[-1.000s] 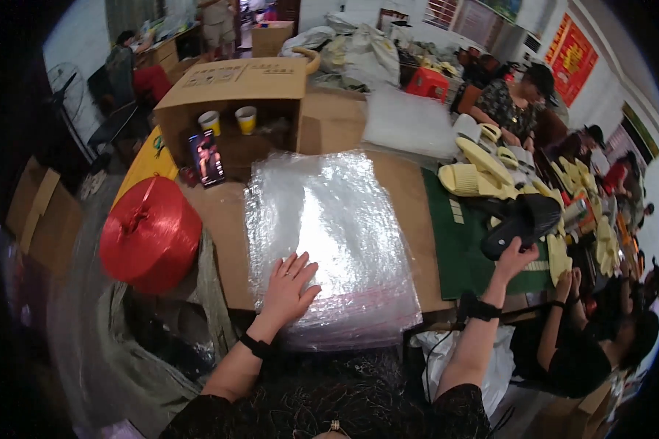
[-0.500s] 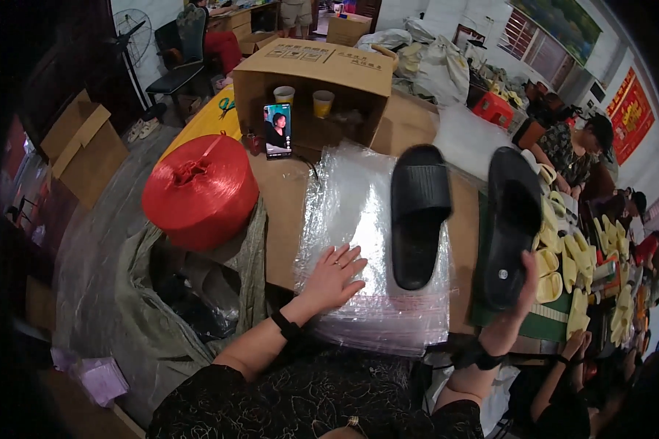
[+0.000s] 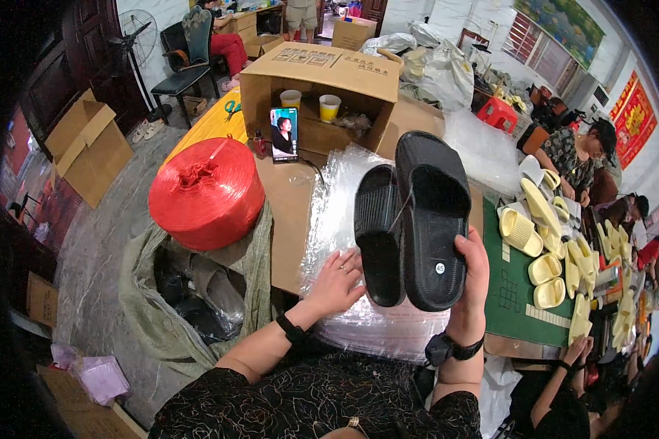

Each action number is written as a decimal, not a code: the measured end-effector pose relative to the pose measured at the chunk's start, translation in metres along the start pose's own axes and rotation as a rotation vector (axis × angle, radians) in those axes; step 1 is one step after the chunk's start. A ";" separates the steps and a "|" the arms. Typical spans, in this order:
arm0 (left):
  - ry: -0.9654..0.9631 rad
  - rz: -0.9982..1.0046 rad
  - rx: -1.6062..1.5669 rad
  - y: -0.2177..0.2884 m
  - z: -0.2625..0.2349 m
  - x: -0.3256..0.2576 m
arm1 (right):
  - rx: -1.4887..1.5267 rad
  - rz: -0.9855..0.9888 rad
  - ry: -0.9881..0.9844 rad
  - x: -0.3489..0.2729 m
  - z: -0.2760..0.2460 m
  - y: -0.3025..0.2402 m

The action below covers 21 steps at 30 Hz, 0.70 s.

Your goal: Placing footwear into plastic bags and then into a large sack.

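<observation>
My right hand (image 3: 470, 282) grips a pair of black slide sandals (image 3: 416, 216), held upright and side by side above the table, soles toward me, with a small round sticker on the right one. My left hand (image 3: 336, 282) lies open, fingers spread, on a stack of clear plastic bags (image 3: 335, 212) spread over the brown tabletop, just left of the sandals' lower ends. Both wrists wear dark bands.
A big red spool of plastic twine (image 3: 206, 192) sits left of the bags above a grey-green sack (image 3: 168, 293). Behind stand an open cardboard box (image 3: 316, 77) holding two cups and a propped phone (image 3: 284, 134). Yellow sandals (image 3: 542, 241) cover a green mat at right, where other people work.
My right hand brought the black sandals in from the right and raised them together over the bags. My left hand stayed on the plastic bags while my view turned left.
</observation>
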<state>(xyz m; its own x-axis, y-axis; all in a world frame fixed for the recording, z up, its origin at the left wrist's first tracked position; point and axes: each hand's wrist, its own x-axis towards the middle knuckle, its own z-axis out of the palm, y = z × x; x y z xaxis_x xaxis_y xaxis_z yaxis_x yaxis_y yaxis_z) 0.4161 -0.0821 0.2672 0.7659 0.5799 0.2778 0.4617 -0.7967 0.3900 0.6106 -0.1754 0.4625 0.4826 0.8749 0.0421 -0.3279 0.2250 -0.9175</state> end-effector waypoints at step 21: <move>0.157 0.080 -0.070 -0.003 0.002 -0.001 | -0.499 -0.119 0.137 0.079 -0.114 0.074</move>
<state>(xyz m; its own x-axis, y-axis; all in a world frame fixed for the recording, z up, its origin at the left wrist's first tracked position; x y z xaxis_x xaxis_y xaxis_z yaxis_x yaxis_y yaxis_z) 0.4153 -0.0803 0.2640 0.7171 0.5388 0.4421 0.3656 -0.8308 0.4195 0.7171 -0.1389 0.3522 0.6054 0.7842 0.1365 0.1465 0.0587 -0.9875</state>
